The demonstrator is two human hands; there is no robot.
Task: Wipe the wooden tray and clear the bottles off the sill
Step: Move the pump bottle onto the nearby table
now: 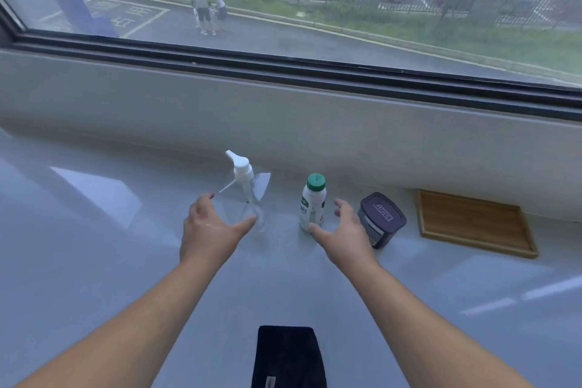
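Head: spray bottle [248, 195] btwn left-hand fingers [248, 221].

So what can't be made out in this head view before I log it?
- Clear spray bottle: see-through against the sill, so its fill level is unclear; the left hand covers part of its base.
- White bottle: label print too small to read.
- Dark tub: partly hidden behind the right hand; contents unseen under the lid.
- Black cloth: cut off by the bottom edge.

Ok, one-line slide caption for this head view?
Open left hand nears clear spray bottle, open right hand nears green-capped bottle; wooden tray untouched.
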